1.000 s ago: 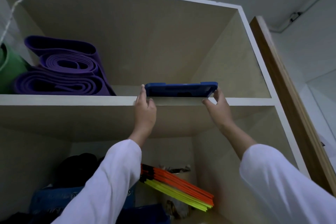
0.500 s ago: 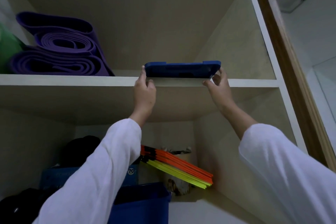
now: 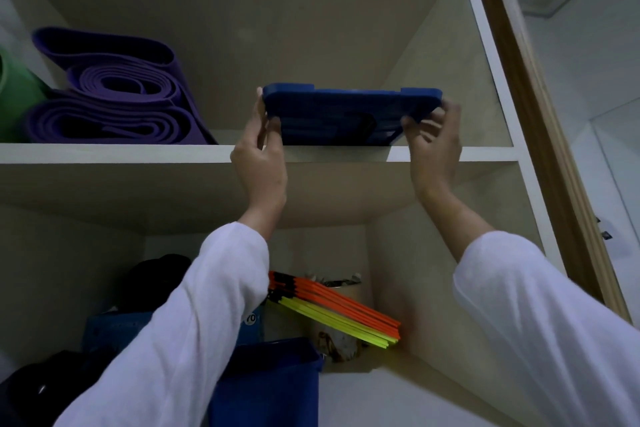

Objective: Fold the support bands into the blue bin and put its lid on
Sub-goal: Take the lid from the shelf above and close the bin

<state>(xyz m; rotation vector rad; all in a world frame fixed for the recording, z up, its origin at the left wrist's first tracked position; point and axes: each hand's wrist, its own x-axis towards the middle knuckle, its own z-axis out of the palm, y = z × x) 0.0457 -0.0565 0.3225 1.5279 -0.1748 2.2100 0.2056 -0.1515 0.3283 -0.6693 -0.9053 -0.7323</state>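
We look up into a cupboard (image 3: 478, 55) from below. Both our hands are raised to the upper shelf (image 3: 114, 152), and between them sits the blue lid (image 3: 349, 111), tilted so that we see its underside, its lower edge at the shelf's front lip. Our left hand (image 3: 259, 163) holds the lid's left end: the thumb curls under the corner, while the other fingers go up behind the edge and are hidden by it. Our right hand (image 3: 434, 146) holds the right end, fingertips pinching the rim from below; the upper fingers pass behind the lid and we cannot see how far they reach. Whether the lid still rests on the shelf or is lifted clear of it we cannot tell, because its lower edge merges with shadow there.

On the left of the same shelf lie the purple bands (image 3: 114, 100), folded in loose coils, well apart from the lid. A green roll (image 3: 14, 94) beside them is cut off by the picture's left edge.

In the lower compartment, the blue bin (image 3: 273, 381) stands near the front, its left side covered by our white left sleeve (image 3: 194, 322) and its inside out of sight. Behind it a bundle of orange and yellow sticks (image 3: 336, 312) leans at a slant. Dark shapes at lower left are too dim to name.
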